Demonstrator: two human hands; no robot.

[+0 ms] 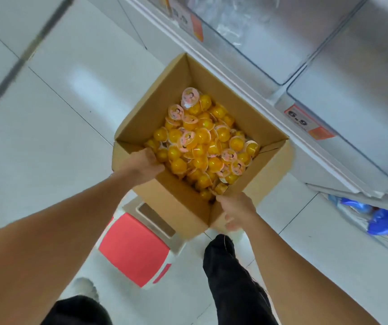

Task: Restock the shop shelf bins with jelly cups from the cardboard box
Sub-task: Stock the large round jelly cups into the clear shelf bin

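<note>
Both hands gripping the cardboard box (176, 202) at its near corners, left hand (141, 166) over the rim, right hand (235, 213) round the corner edge, likely to carry or tip it. Inside, jelly cups (202, 146) heaped loose. Beyond, clear shelf bins (270, 43), seemingly awaiting stock.

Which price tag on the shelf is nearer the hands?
The orange "6.9" price tag, on the shelf edge right of the cardboard box; the other tag sits farther up.

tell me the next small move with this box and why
Probably lift and tip the cardboard box toward the clear shelf bin on the right. Both the left hand and right hand grip its near rim, the jelly cups are loose, and the bin looks nearly empty.
</note>
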